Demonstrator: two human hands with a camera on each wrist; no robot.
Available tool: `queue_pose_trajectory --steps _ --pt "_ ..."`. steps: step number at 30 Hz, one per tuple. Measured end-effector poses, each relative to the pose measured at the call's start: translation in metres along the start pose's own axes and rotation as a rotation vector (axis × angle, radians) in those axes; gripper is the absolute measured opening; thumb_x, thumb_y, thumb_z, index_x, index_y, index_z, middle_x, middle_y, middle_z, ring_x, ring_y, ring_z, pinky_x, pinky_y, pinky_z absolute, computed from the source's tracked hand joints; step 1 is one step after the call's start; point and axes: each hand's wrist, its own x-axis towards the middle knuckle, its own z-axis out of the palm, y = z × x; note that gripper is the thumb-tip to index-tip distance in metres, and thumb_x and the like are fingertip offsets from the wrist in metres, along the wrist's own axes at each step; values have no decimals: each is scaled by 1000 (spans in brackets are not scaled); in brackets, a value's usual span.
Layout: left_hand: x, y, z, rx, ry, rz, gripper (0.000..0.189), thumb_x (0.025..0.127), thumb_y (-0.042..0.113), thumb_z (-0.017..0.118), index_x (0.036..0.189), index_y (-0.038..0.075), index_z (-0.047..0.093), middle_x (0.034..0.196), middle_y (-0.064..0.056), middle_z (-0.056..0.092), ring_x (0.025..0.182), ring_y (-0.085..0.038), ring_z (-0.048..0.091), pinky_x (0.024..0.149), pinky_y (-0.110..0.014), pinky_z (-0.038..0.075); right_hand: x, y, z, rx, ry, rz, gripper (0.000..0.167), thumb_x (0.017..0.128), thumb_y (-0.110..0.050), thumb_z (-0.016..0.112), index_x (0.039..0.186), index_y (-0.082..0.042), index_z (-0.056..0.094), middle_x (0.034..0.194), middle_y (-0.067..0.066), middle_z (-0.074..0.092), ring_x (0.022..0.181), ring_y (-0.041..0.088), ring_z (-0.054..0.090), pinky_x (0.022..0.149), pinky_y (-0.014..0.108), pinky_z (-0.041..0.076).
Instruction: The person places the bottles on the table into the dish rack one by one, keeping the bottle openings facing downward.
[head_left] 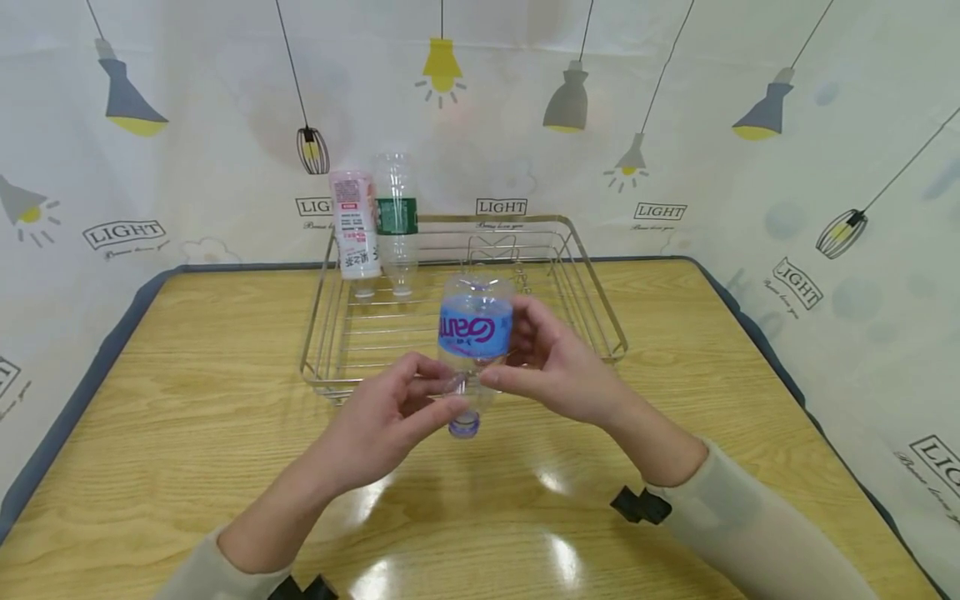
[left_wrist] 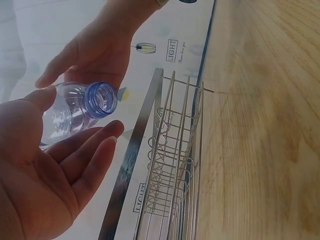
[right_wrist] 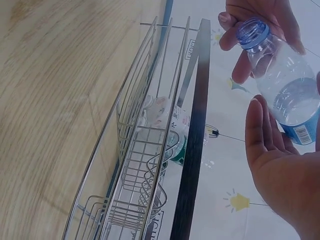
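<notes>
A clear plastic bottle [head_left: 476, 329] with a blue label is upside down between both hands, over the near side of a wire basket [head_left: 613, 317]. Around its neck end, my left hand [head_left: 382, 421] holds it with thumb and fingers on opposite sides. Higher up, beside the label, my right hand [head_left: 562, 371] grips the body. The left wrist view shows the bottle's uncapped blue-tinted mouth [left_wrist: 102, 99]. In the right wrist view, the bottle [right_wrist: 282, 75] lies between the right hand's fingers [right_wrist: 257, 130] and thumb, while the left hand [right_wrist: 267, 12] is at the neck.
Inside the basket's back left, two more bottles lean upside down: one with a white and pink label [head_left: 356, 225], another with a green label [head_left: 396, 215]. The basket stands on a wooden table [head_left: 187, 417]. Behind rises a lamp-printed cloth [head_left: 495, 100].
</notes>
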Motion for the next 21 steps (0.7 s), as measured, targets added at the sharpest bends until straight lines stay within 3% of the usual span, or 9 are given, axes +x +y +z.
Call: queue_pose_trajectory --steps 6,14,17,21 --pt "1 -2 1 -21 16 15 36 109 28 72 137 8 61 142 -15 72 119 -26 79 96 -31 66 0 -1 1 -75 16 -32 69 97 2 79 155 -8 44 136 15 71 112 30 73 94 38 65" --pt "-2 -7 -7 47 75 59 40 108 22 73 145 10 63 132 -11 78 108 -19 79 89 -30 65 0 -4 -5 -92 31 -78 67 98 3 78 154 -5 43 134 18 69 105 25 72 91 35 64" --pt "-8 -8 -20 121 153 58 40 109 23 72 147 14 63 125 -5 80 103 -12 77 86 -27 63 1 -5 -10 -89 48 -106 68 97 5 78 154 -3 43 133 18 69 103 25 72 90 34 64" --pt "-20 -15 -48 233 328 99 40 108 18 73 147 16 66 111 -2 78 89 -6 72 80 -19 60 3 -6 -17 -86 65 -134 67 97 4 77 155 -1 43 133 19 69 103 23 72 90 32 64"
